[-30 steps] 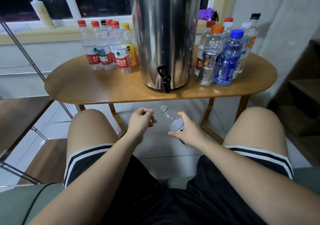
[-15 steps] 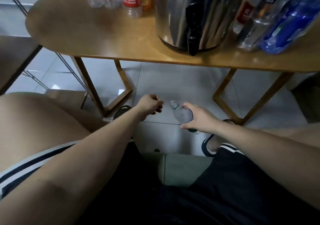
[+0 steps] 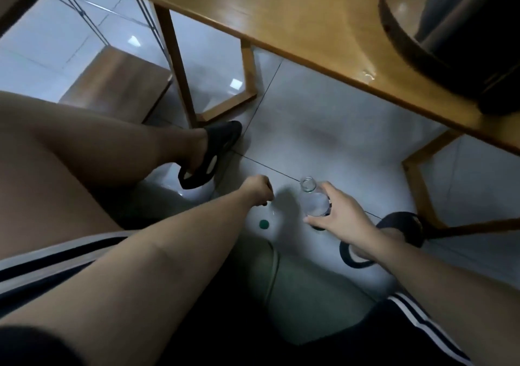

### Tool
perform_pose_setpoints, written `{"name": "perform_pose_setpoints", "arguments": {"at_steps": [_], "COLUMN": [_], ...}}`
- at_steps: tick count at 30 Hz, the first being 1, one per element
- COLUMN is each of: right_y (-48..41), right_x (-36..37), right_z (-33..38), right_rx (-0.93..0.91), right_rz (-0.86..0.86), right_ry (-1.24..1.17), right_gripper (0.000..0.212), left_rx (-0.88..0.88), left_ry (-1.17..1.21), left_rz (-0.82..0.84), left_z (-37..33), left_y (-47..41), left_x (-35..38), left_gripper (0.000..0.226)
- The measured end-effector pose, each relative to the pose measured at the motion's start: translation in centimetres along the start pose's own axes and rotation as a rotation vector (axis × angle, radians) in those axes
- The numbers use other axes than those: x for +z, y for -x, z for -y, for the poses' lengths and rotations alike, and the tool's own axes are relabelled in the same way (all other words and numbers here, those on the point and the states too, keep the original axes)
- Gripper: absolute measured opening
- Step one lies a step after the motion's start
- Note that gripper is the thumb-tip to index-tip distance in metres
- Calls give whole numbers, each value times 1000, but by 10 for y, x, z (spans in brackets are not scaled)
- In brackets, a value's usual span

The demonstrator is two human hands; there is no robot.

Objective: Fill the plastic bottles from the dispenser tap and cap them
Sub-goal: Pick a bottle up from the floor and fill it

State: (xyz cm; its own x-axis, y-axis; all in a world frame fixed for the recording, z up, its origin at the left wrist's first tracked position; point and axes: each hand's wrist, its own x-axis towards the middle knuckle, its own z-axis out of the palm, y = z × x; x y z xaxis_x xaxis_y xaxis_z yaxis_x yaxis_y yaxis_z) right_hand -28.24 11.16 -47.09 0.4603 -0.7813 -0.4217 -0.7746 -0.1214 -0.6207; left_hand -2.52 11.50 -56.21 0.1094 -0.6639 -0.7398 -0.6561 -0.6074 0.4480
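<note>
Low over the tiled floor, my right hand [image 3: 344, 220] grips a small clear plastic bottle [image 3: 313, 201]. The bottle is upright, its neck has no cap and its mouth faces up. A hand's width to the left, my left hand [image 3: 257, 189] hangs as a closed fist with nothing visible in it. On the floor just below that fist lies a small green cap [image 3: 263, 224]. The steel dispenser [image 3: 455, 36] shows only its base at the top right, on the wooden table [image 3: 295, 19]; its tap is out of view.
The table's front edge runs diagonally above the hands, with wooden legs [image 3: 180, 64] at left and right. My feet in dark slippers [image 3: 213, 152] rest on the floor on both sides. A green seat edge [image 3: 304, 295] lies between my knees.
The view has tipped down to the floor under the table. Both hands have dropped lower with the bottle. A green cap now lies on the floor below my left fist.
</note>
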Motion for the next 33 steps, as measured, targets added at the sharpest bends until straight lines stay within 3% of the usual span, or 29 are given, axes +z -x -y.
{"name": "perform_pose_setpoints", "arguments": {"at_steps": [7,12,20,25,27,30,33], "right_y": [-10,-6,-5,-10,-13,-15,-16], "right_x": [13,16,10,8,6,4,3], "right_z": [-10,-7,-2,3,4,9,14], "right_rx": [72,138,180,186,189,191,173], "right_rz": [5,-37,-40,-54,-60,-74,-93], "right_ry": [-39,-82,-92,-101,-105,-108,-116], "right_gripper": [70,66,70,70,69,69,68], "left_rx": [168,411,769,880,874,716,544], "left_ry": [-394,-733,-1082,-1179,-1172,-1037,-827], "left_rz": [120,336,355,309,294,309,348], "left_z": [18,26,45,45,43,39,27], "left_y": [-44,-56,-69,-77,-79,-76,-73], "left_x": [39,57,70,75,78,75,59], "left_gripper": [31,48,64,40,41,53,42]}}
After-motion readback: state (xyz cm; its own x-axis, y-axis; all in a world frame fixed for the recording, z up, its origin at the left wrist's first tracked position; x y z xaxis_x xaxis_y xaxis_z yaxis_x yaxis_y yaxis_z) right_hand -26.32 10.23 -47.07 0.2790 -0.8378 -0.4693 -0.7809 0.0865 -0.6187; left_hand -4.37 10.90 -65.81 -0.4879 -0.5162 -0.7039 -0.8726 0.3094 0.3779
